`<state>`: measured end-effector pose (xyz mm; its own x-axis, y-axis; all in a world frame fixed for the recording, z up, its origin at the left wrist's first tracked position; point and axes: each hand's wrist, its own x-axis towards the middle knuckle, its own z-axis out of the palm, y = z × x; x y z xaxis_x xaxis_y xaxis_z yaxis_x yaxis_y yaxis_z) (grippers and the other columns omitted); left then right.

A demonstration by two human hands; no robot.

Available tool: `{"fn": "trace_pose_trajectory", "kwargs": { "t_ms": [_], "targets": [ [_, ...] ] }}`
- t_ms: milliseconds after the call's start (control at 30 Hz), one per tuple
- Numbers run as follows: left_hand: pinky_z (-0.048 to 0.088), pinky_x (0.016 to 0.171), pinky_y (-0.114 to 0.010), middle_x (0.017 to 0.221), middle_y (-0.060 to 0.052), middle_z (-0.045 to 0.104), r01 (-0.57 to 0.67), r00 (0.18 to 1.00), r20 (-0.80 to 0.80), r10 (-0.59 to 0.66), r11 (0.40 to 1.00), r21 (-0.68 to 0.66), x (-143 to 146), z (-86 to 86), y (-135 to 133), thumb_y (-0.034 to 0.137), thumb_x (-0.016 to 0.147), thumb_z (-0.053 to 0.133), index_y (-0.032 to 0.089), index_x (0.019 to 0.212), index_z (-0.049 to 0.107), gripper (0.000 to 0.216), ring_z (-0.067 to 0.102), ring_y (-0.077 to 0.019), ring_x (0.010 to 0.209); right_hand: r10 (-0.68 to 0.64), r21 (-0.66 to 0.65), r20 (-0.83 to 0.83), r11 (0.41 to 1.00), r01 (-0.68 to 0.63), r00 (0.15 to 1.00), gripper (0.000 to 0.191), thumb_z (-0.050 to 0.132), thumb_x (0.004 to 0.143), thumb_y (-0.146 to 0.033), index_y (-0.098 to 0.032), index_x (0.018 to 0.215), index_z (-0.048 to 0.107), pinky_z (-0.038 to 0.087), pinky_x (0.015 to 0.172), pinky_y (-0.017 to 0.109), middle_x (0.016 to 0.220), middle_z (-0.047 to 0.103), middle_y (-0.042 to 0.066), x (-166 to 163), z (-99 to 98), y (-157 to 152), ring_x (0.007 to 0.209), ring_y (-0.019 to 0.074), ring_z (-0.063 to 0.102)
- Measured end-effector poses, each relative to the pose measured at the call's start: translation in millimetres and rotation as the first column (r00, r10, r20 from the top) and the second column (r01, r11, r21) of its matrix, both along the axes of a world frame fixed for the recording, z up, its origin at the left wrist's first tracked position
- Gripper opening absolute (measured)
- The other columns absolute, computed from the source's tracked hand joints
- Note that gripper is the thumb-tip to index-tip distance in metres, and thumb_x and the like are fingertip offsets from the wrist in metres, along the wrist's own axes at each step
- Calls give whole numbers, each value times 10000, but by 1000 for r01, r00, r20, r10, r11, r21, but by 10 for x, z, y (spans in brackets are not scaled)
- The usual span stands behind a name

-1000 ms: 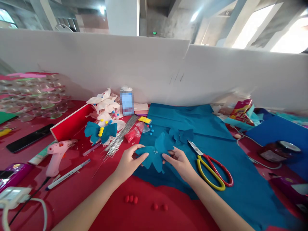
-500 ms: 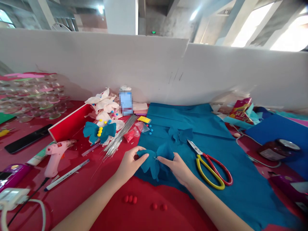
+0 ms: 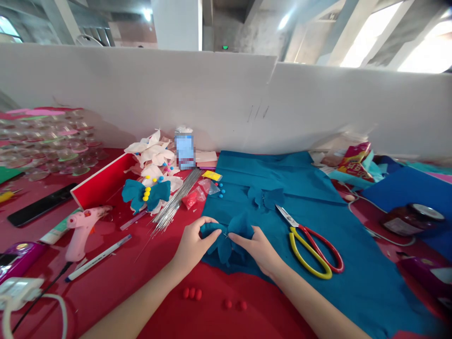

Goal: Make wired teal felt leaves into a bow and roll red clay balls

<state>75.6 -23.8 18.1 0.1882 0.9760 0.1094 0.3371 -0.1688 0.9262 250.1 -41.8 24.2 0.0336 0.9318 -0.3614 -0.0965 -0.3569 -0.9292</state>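
Between my two hands is a teal fabric butterfly (image 3: 223,249), with a thin wire or thread showing at its centre. My left hand (image 3: 196,239) pinches its left wing, thumb near the middle. On the other side, my right hand (image 3: 257,246) grips the right wing, its thumb also close to the centre. Under the butterfly spreads a large teal cloth (image 3: 328,216). Another teal butterfly shape (image 3: 265,198) lies on that cloth, its colour nearly blending in. Scissors (image 3: 310,249) with one yellow and one red handle rest to the right of my right hand.
Red pompoms (image 3: 192,294) sit near the front. At left are a pink glue gun (image 3: 82,230), a pen (image 3: 99,258) and a butterfly with yellow pompoms (image 3: 134,192). Metal wires (image 3: 178,200) lie by a phone (image 3: 185,150). A jar (image 3: 411,219) stands at right.
My hands have come slightly closer together, and the butterfly's wings are folded up more around its centre. Its left wing shows less than before.
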Motion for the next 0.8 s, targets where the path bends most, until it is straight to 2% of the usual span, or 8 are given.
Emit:
{"fn": "trace_pose_trajectory", "kwargs": {
  "t_ms": [67, 233, 333, 533, 633, 800],
  "targets": [
    [461, 561, -239, 854, -32, 678, 4, 1000, -7, -5, 1000, -4, 1, -2, -7, 387, 792, 579, 195, 940, 623, 246, 597, -154, 656, 19, 12, -10, 1000, -19, 1000, 295, 809, 606, -338, -197, 813, 652, 590, 650, 356, 813, 732, 35, 3, -2, -1, 762, 251, 700],
    [502, 745, -289, 937, -38, 683, 11, 1000, 5, -11, 999, 31, 6, 0, -9, 350, 780, 604, 209, 915, 622, 196, 633, -195, 858, -5, 2, 6, 1000, 5, 1000, 293, 816, 593, -302, -209, 809, 643, 585, 600, 335, 775, 725, 14, -3, -8, -3, 705, 232, 694],
    [495, 794, -310, 946, -36, 681, 9, 1000, -3, -9, 999, 41, 7, -6, -4, 334, 774, 612, 211, 903, 620, 178, 631, -201, 894, -3, -3, 16, 1000, 3, 1000, 301, 808, 606, -333, -209, 818, 635, 581, 594, 328, 774, 720, 9, -16, -11, -13, 687, 217, 689],
    [493, 805, -313, 940, -29, 684, 11, 1000, -4, -11, 998, 59, 9, -9, -20, 340, 798, 591, 217, 909, 623, 169, 631, -203, 925, 63, 97, 27, 993, -65, 998, 338, 787, 618, -415, -188, 821, 640, 567, 622, 331, 768, 714, 12, -18, -40, -25, 661, 196, 671],
    [491, 807, -308, 938, -22, 690, -9, 1000, -18, 11, 996, 91, 17, -7, -22, 327, 758, 637, 222, 907, 626, 182, 633, -202, 923, 97, 145, 60, 984, -104, 994, 322, 764, 641, -440, -180, 791, 649, 556, 621, 324, 728, 698, 10, -18, -42, -27, 657, 195, 662],
    [479, 833, -332, 960, -29, 689, -30, 999, -27, 32, 996, 82, 31, -3, -20, 316, 740, 657, 224, 909, 621, 196, 624, -218, 954, 106, 163, 116, 979, -124, 988, 291, 751, 662, -429, -174, 754, 645, 541, 600, 301, 696, 682, 10, -35, -43, -37, 623, 169, 631]
  ]
}}
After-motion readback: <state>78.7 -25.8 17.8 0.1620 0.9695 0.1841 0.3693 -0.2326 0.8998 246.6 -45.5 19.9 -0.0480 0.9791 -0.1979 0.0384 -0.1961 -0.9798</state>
